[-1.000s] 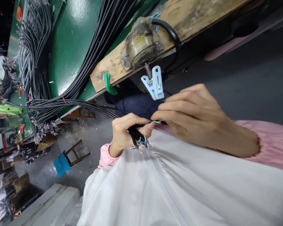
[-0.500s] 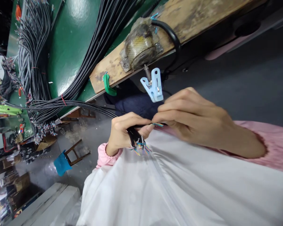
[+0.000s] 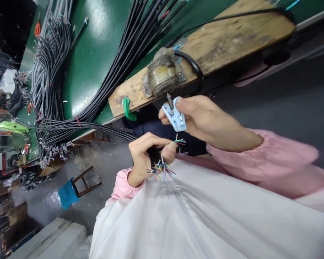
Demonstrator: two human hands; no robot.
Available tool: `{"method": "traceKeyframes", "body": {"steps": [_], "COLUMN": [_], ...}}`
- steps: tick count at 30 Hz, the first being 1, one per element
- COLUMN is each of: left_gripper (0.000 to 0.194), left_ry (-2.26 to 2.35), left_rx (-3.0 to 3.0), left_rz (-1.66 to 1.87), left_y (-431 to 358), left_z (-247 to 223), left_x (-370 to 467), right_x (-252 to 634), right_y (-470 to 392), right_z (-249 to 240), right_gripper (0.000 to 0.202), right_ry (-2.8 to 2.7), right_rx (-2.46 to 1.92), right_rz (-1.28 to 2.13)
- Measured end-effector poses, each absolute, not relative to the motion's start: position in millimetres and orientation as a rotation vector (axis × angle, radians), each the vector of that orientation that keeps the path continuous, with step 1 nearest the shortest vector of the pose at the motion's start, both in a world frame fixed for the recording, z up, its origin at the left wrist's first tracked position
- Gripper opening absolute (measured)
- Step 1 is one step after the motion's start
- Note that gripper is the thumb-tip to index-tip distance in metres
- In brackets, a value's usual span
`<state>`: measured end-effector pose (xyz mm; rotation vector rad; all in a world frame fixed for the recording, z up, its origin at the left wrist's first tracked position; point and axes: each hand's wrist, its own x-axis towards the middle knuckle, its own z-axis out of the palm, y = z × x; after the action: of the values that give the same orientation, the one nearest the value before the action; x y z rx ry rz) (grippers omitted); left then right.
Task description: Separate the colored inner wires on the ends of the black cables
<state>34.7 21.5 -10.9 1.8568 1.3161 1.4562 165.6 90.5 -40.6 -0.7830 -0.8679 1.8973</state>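
Observation:
My left hand [image 3: 148,154] is closed around several black cables [image 3: 154,157], whose stripped ends fan out in thin coloured wires [image 3: 163,168] below the palm. One cable end with bared coloured wires [image 3: 179,141] sticks out between its thumb and forefinger. Just above, my right hand [image 3: 197,115] pinches the handles of a light blue clothes peg [image 3: 179,121]. The peg sits on the shaft of a small motor [image 3: 163,75], which is wrapped in clear tape on a wooden board [image 3: 224,36]. A white wire reaches up from the cable end towards the peg's jaws.
Long black cables [image 3: 108,84] run across the green table [image 3: 89,46], tied with a red band. A green clamp-like piece [image 3: 128,109] hangs on the board's edge. A blue chair [image 3: 68,193] stands on the floor at left.
My right hand has left the cable end and moved up to the peg, gripping its handles. My left hand keeps the cables. The view has shifted slightly.

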Motion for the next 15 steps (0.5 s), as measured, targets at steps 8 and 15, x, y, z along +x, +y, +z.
{"method": "traceKeyframes", "body": {"steps": [8,15], "left_gripper": [0.031,0.040], "left_ry": [1.383,1.497], "left_rx": [1.844,1.770], "left_rz": [1.471,1.297], "left_y": [28,20], "left_z": [-12,-26], "left_x": [44,42], "right_x": [164,165], "right_y": [83,85], "right_z": [-31,-64], "right_gripper": [0.064,0.061], "right_ry": [-0.726,-0.827], "right_rx": [-0.702,-0.521], "right_rz": [2.062,2.061]}}
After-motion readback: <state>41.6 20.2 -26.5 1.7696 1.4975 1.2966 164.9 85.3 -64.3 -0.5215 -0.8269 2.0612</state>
